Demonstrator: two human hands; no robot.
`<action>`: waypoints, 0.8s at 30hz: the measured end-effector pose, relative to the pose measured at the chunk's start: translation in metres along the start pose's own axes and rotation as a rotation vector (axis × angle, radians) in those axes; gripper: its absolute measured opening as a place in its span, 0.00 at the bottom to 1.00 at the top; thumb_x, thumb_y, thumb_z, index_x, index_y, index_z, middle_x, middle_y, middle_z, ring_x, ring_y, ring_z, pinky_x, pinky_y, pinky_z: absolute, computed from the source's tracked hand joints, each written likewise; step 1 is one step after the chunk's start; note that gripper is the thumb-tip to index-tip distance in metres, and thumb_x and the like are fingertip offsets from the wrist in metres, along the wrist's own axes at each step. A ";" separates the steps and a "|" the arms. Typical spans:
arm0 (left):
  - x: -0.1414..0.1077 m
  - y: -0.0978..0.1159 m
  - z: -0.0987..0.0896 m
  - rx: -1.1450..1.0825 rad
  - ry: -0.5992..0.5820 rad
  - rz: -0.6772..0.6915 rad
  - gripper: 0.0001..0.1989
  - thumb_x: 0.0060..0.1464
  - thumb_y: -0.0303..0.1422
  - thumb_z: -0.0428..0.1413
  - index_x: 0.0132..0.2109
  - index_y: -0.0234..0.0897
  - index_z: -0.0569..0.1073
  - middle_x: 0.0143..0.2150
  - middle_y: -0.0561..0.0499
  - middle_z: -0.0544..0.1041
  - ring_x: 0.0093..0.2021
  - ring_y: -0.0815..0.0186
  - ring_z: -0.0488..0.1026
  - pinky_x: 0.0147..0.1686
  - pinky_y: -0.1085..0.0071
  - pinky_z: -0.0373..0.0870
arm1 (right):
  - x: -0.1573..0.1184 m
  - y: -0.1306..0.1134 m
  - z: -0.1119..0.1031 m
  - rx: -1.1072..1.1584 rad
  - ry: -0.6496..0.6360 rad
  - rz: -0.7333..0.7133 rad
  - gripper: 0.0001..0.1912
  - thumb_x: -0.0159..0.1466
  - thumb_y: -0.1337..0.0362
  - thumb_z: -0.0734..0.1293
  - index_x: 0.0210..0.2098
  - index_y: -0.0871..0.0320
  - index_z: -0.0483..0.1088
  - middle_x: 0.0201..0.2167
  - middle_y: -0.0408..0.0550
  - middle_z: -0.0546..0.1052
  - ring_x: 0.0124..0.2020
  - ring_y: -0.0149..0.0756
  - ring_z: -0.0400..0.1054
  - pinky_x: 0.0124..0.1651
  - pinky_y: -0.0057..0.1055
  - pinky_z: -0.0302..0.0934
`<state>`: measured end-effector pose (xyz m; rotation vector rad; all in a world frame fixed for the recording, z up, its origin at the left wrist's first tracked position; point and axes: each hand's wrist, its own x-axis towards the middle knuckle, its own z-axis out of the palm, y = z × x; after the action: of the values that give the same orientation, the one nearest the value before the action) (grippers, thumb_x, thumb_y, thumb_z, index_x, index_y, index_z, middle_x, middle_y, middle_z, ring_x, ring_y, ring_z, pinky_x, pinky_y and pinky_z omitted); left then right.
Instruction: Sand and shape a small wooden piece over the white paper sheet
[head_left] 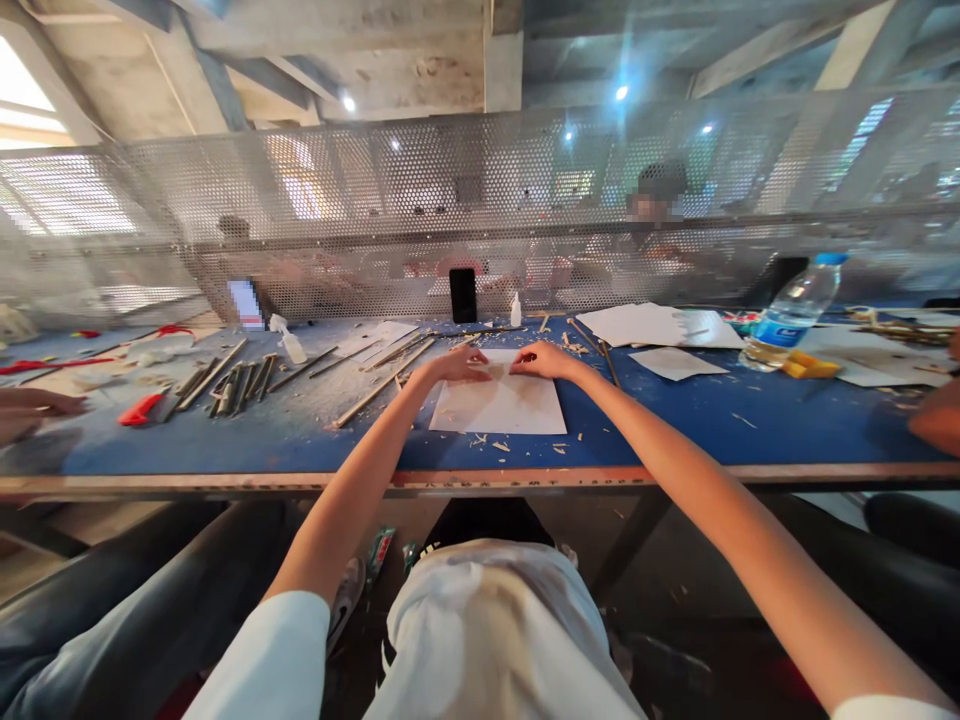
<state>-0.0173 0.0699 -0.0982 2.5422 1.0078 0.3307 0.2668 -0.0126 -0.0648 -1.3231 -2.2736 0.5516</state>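
Note:
A white sheet of paper (499, 412) lies flat on the blue tabletop in front of me. My left hand (462, 364) rests over its upper left part, with the thumb and fingers somewhat apart. Over the upper right part, my right hand (543, 360) is bent inward with its fingertips drawn together near the paper. Whatever may be between those fingertips is too small to make out. A narrow gap separates the two hands. Wood shavings (499, 446) are scattered along the sheet's near edge.
Thin sticks (244, 385) and a red-handled tool (140, 409) lie left. A dark phone (463, 295) and a small white bottle (515, 310) stand before the perforated screen (405, 215). Rightward are papers (660, 325), a water bottle (791, 315) and a neighbour's arm (937, 415). Another person's hand (37, 405) is at far left.

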 end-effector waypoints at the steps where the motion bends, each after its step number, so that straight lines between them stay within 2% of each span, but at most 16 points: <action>1: 0.000 0.000 0.000 0.007 -0.007 -0.003 0.30 0.58 0.50 0.67 0.62 0.38 0.80 0.61 0.41 0.81 0.60 0.47 0.77 0.57 0.60 0.73 | 0.000 -0.001 0.000 -0.002 -0.002 -0.001 0.16 0.63 0.49 0.76 0.37 0.56 0.87 0.30 0.46 0.82 0.31 0.35 0.68 0.35 0.31 0.56; 6: 0.001 -0.002 0.001 -0.009 -0.010 -0.002 0.30 0.58 0.50 0.68 0.63 0.40 0.79 0.62 0.42 0.80 0.61 0.48 0.76 0.56 0.62 0.74 | -0.001 -0.004 0.002 -0.029 0.018 0.015 0.15 0.64 0.50 0.76 0.40 0.55 0.87 0.30 0.47 0.83 0.31 0.36 0.69 0.35 0.31 0.56; 10: 0.002 -0.003 0.001 0.004 0.003 0.017 0.28 0.59 0.49 0.68 0.62 0.41 0.80 0.61 0.43 0.81 0.60 0.48 0.77 0.57 0.61 0.73 | -0.001 -0.007 0.004 -0.047 0.029 0.039 0.14 0.63 0.51 0.76 0.38 0.55 0.87 0.31 0.47 0.83 0.31 0.36 0.70 0.36 0.31 0.57; 17: 0.002 0.000 0.001 -0.002 -0.013 -0.030 0.29 0.59 0.49 0.67 0.63 0.38 0.79 0.63 0.41 0.79 0.61 0.48 0.76 0.58 0.62 0.72 | 0.003 -0.017 0.008 -0.031 -0.084 -0.038 0.07 0.64 0.58 0.76 0.35 0.56 0.84 0.34 0.47 0.84 0.34 0.36 0.73 0.39 0.31 0.61; 19: 0.002 0.000 0.001 -0.001 -0.009 -0.019 0.29 0.59 0.49 0.68 0.62 0.39 0.80 0.63 0.41 0.80 0.61 0.49 0.77 0.59 0.62 0.72 | 0.003 -0.014 0.008 -0.038 -0.046 -0.026 0.08 0.64 0.58 0.76 0.35 0.56 0.83 0.34 0.48 0.84 0.35 0.37 0.74 0.40 0.32 0.62; 22: 0.001 0.000 0.001 -0.001 -0.012 0.004 0.28 0.59 0.50 0.67 0.61 0.40 0.80 0.61 0.42 0.81 0.59 0.50 0.77 0.58 0.62 0.72 | 0.001 -0.007 0.007 -0.084 0.088 0.046 0.10 0.64 0.56 0.76 0.34 0.57 0.82 0.34 0.49 0.84 0.35 0.39 0.74 0.39 0.31 0.62; 24: 0.000 0.001 0.000 0.004 -0.011 -0.002 0.28 0.59 0.49 0.67 0.61 0.40 0.80 0.61 0.42 0.81 0.60 0.49 0.77 0.59 0.61 0.72 | 0.001 -0.004 0.005 -0.094 0.101 0.058 0.11 0.62 0.55 0.77 0.33 0.57 0.82 0.33 0.49 0.84 0.35 0.39 0.75 0.39 0.31 0.61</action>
<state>-0.0162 0.0691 -0.0978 2.5437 1.0085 0.3136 0.2611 -0.0145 -0.0665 -1.4323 -2.2084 0.3921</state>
